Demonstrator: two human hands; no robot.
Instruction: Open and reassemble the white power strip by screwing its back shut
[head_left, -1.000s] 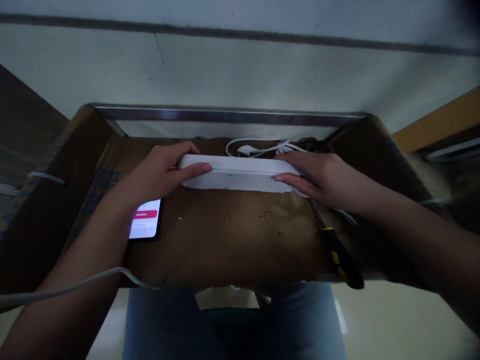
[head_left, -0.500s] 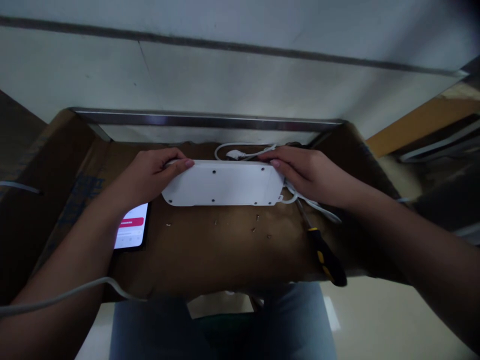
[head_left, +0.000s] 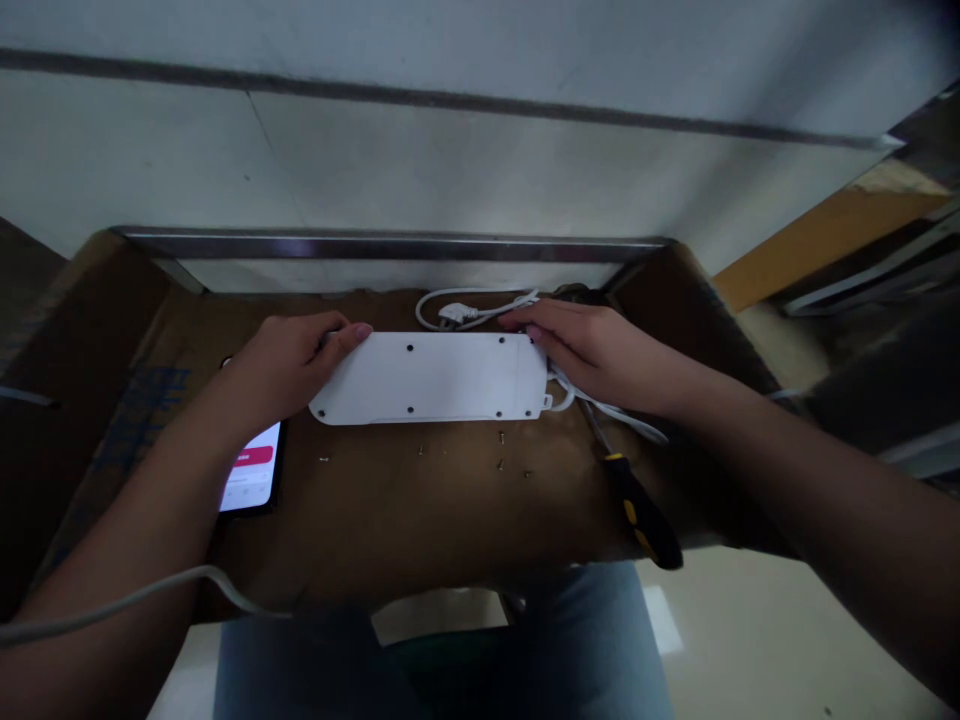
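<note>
A white power strip (head_left: 450, 378) lies with its screw-holed underside up on the brown cardboard. My left hand (head_left: 296, 360) grips its left end, thumb on top and fingers behind the far edge. At the other end my right hand (head_left: 581, 340) holds the far corner between thumb and fingers. From the right end runs a white cord (head_left: 619, 418); its plug (head_left: 456, 314) rests behind the strip. In front are several small screws (head_left: 501, 464). A black-and-yellow screwdriver (head_left: 639, 510) lies to the right, its tip close to the cord.
A lit phone (head_left: 251, 475) sits partly under my left forearm. Cardboard walls rise at the left (head_left: 82, 350) and right (head_left: 712, 330). A pale panel (head_left: 420, 170) stands behind. Across my left forearm passes a white cable (head_left: 150, 590).
The view has shifted slightly, so the strip and both hands appear a little further left and lower. Both hands keep their hold on the power strip.
</note>
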